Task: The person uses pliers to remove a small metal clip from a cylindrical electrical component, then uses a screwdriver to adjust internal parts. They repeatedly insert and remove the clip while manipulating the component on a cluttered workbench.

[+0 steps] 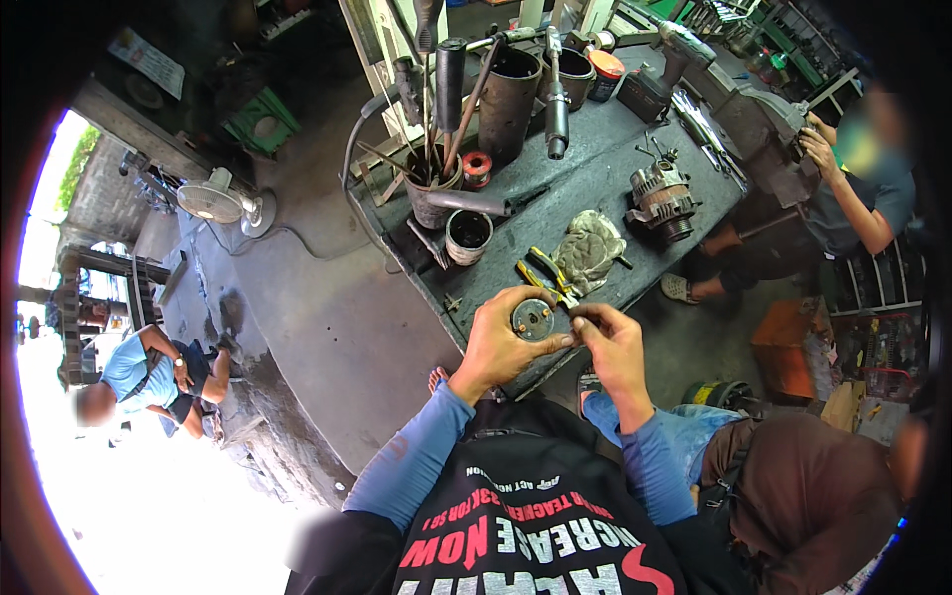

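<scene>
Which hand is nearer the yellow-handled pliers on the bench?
Right. The right hand sits just below the yellow-handled pliers, fingertips almost at the handles. The left hand is further left, wrapped around a round metal part.

Left hand (pixel 499 347): grips a small round metal part (pixel 533 319), its face turned up.
Right hand (pixel 613 344): fingers (pixel 585 319) pinch at the part's right edge.
Worktop (pixel 595 178): dark and oily; yellow-handled pliers (pixel 543 274) and a dirty rag (pixel 589 250) lie just beyond the hands.
Farther back: alternator (pixel 661 201), small tin (pixel 468 236), bucket of tools (pixel 434 188).
Right side: another person (pixel 853 188) works at a machine.
</scene>
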